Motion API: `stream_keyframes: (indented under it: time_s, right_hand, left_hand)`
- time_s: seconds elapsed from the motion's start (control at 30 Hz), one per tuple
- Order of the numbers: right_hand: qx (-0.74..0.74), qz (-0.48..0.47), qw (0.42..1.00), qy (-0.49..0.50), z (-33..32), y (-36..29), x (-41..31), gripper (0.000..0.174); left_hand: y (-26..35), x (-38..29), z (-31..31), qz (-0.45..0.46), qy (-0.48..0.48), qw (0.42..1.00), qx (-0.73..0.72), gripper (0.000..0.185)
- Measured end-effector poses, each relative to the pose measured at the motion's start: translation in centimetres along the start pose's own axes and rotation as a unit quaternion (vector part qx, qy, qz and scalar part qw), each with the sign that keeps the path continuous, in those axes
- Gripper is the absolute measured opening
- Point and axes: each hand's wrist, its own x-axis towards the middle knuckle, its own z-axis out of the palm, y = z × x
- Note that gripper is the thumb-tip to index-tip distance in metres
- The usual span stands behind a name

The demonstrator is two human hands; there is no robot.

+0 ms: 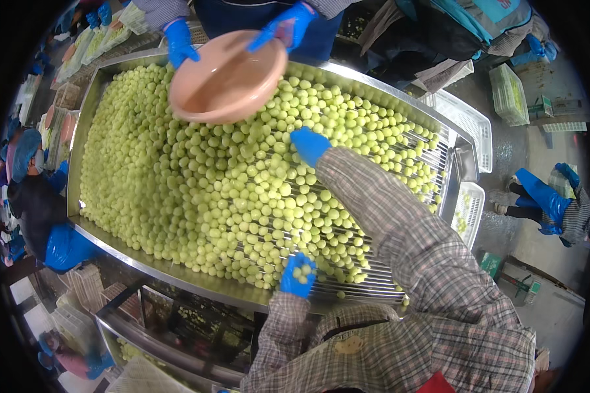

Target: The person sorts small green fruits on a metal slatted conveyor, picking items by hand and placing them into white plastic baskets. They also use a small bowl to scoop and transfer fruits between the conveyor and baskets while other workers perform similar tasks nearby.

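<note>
A blue-gloved hand, my left hand (297, 277), cups a few round green fruits at the near side of a steel sorting table. More round green fruits (191, 186) cover most of the table, heaped thickest on the left. My right hand (310, 146), also in a blue glove, reaches among the fruits near the middle; what its fingers hold is hidden. Under the fruits, parallel metal bars (373, 280) show at the right. Across from me, another person's gloved hands grip a pink plastic basin (228, 76), tilted over the fruits.
The table has a raised metal rim (172, 269). White plastic crates (468, 211) stand at its right end, some fruit in one. Another person (550, 206) in a blue apron is at far right. Workers and stacked crates line the left.
</note>
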Motion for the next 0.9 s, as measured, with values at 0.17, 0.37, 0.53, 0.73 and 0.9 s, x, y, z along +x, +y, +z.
stream_keyframes:
  time_s: [0.17,0.37,0.53,0.73,0.9]
  right_hand:
    - [0.080,-0.146,0.974,-0.151,1.8,-0.2,-11.2,0.031]
    - [0.117,-0.045,0.990,-0.064,-0.7,7.9,-12.9,0.030]
    - [0.170,0.079,0.947,0.262,-7.2,18.8,-6.0,0.031]
    - [-0.112,0.140,0.963,0.202,-9.1,24.5,0.5,0.037]
    - [-0.069,0.107,0.981,0.144,-8.2,24.0,-1.6,0.018]
  left_hand:
    - [2.4,3.0,3.3,0.061,-0.046,0.996,-0.053,0.053]
    - [1.5,4.4,4.4,0.042,-0.084,0.985,-0.148,0.035]
    - [-0.4,2.8,4.4,-0.036,-0.150,0.986,-0.061,0.036]
    - [-1.6,0.0,8.5,-0.085,0.046,0.995,-0.006,0.046]
    - [-0.7,1.6,7.5,-0.080,-0.098,0.991,-0.040,0.041]
